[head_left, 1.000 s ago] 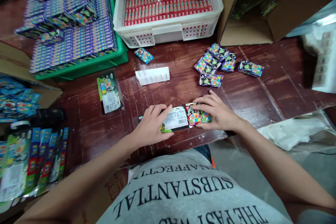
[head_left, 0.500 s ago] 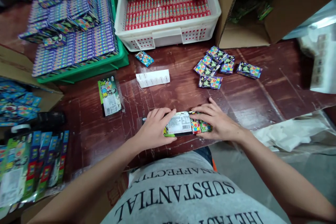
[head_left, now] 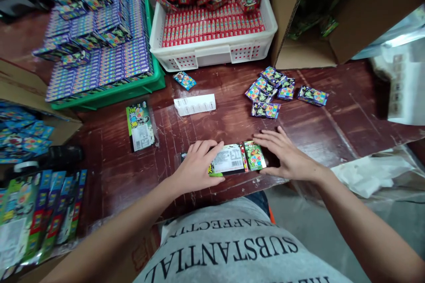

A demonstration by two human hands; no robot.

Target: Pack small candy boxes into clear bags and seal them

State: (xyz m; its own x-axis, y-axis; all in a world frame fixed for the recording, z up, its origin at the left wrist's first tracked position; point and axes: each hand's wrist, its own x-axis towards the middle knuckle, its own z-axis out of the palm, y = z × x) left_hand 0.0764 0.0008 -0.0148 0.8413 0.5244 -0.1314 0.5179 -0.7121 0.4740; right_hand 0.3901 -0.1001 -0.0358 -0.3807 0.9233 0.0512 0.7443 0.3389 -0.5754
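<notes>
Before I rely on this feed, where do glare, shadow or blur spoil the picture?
Head view: glare whitens the plastic at upper right; head view: the inside of the carton is dark; head view: small print on the packet under the left hand is too blurred to read.

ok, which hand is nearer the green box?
Right. The right hand is at the right end of the green box; the left hand is farther off, to the box's left, over the packet with the white label.
</notes>
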